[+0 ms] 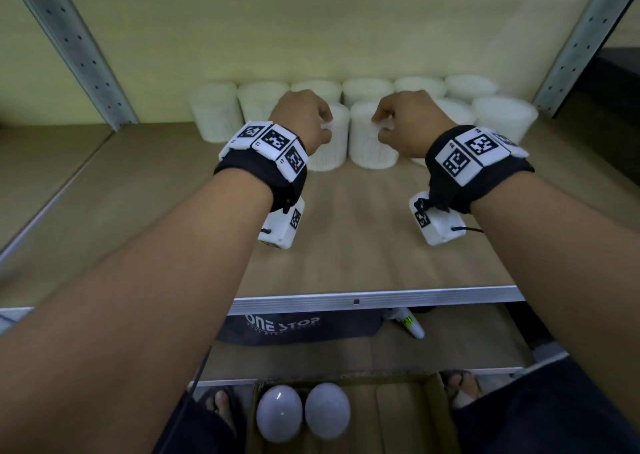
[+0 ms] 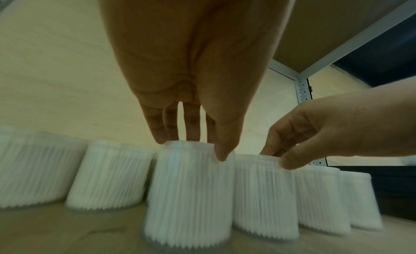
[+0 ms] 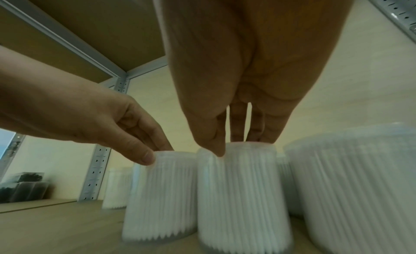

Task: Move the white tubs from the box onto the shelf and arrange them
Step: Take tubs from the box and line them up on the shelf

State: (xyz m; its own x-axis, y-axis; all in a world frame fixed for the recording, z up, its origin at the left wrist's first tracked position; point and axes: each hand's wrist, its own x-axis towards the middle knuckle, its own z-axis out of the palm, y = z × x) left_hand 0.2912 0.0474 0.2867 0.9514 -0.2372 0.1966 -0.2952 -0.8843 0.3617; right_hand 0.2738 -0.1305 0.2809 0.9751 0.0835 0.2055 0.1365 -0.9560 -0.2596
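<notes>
1. Two white tubs stand upright and side by side in the front row on the shelf (image 1: 346, 232): the left tub (image 1: 330, 138) and the right tub (image 1: 369, 138). Their sides look to be touching or nearly so.
2. Each tub's long axis runs straight up, and each hand sits directly above its own tub, so any shift goes sideways or toward the back row (image 1: 367, 88).
3. The left hand (image 1: 304, 117) pinches the left tub's top rim, thumb in front, fingers behind.
4. The right hand (image 1: 408, 117) pinches the right tub's rim the same way.
5. More tubs stand to the right in the front row, so I judge these two slide rightward to close up.
6. Two tubs (image 1: 303, 410) wait in the box (image 1: 408, 415) on the floor below.
</notes>
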